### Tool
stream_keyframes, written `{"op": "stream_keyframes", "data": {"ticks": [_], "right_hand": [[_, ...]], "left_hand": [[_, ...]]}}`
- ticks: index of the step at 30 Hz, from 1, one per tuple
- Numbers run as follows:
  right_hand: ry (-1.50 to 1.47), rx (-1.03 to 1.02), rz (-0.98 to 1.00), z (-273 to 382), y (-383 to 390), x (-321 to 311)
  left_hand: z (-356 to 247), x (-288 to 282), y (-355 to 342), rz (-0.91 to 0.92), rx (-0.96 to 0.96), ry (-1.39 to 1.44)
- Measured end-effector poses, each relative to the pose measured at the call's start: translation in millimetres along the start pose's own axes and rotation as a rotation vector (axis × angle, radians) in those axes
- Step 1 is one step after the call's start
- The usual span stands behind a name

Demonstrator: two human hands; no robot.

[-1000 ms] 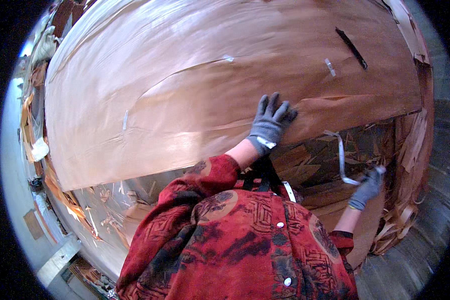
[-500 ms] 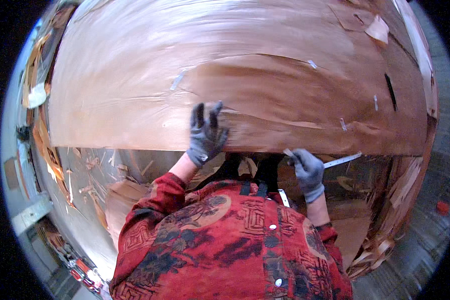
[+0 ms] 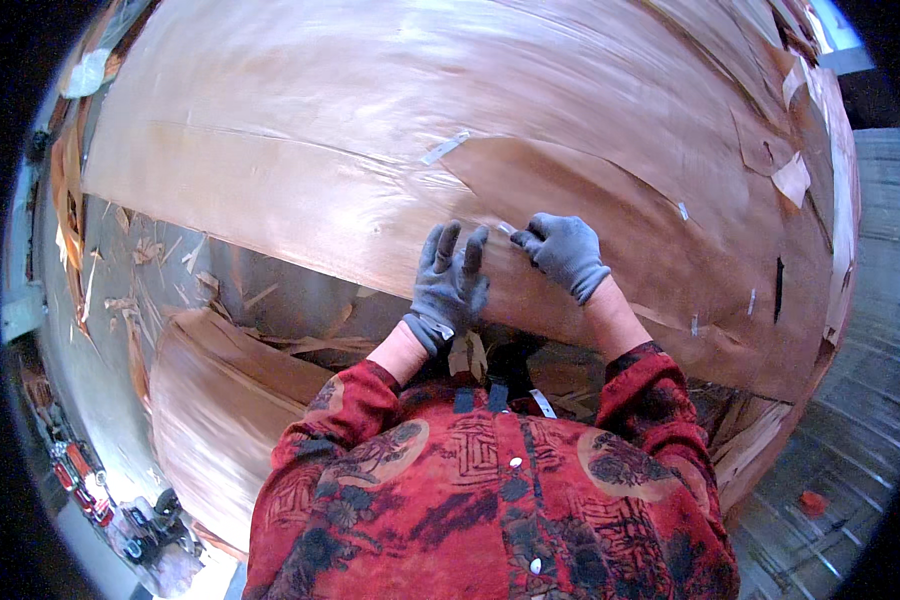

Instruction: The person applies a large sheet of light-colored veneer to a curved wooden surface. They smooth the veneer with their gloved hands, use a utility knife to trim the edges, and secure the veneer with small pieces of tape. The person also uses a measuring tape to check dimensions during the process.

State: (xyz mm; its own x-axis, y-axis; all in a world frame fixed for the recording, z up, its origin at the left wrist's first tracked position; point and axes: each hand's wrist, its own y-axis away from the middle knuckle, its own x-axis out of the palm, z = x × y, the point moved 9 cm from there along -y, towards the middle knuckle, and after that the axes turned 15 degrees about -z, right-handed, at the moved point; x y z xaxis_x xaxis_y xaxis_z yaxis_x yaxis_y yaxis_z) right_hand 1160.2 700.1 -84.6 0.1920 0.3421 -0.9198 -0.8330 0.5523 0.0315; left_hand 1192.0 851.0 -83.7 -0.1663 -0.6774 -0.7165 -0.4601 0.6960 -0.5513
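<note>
A large, thin brown sheet that looks like wood veneer point(image 3: 300, 190) spreads before me, with a darker, uneven-edged area point(image 3: 610, 215) on its right part. My left hand point(image 3: 452, 290), in a grey glove, rests near the front edge of the sheet with its fingers apart, holding nothing. Just to its right, my gloved right hand point(image 3: 567, 255) is closed, thumb and fingertips pinched at a short white strip of tape point(image 3: 507, 229) against the sheet. Farther up, another piece of white tape point(image 3: 445, 148) crosses the corner of the darker area.
Several small tape pieces, one of them a strip point(image 3: 683, 211), dot the right part. A black slit point(image 3: 779, 290) and a pale torn flap point(image 3: 792, 180) lie farther right. Below the front edge are wood scraps point(image 3: 145, 250) and another brown sheet point(image 3: 220, 390). A ribbed grey floor point(image 3: 880, 330) borders the right.
My right hand has moved from the front edge up onto the sheet, beside my left hand. The long tape strip trailing from it is no longer visible. The view has turned.
</note>
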Motion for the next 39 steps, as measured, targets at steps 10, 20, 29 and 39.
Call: {"op": "stream_keyframes", "data": {"ticks": [10, 20, 29, 39], "right_hand": [[0.365, 0.047, 0.177, -1, -9, -13], [0.237, 0.064, 0.088, -19, 4, -6], [-0.481, 0.397, -0.185, -50, 119, -12], [-0.826, 1.02, -0.397, -180, 191, -39]], "left_hand": [[-17, 12, -26, 0.067, 0.006, -0.039], [-10, 66, -101, -0.206, 0.066, -0.056], [-18, 78, -101, -0.1, 0.107, -0.228], [-138, 85, -55, -0.016, 0.361, 0.311]]}}
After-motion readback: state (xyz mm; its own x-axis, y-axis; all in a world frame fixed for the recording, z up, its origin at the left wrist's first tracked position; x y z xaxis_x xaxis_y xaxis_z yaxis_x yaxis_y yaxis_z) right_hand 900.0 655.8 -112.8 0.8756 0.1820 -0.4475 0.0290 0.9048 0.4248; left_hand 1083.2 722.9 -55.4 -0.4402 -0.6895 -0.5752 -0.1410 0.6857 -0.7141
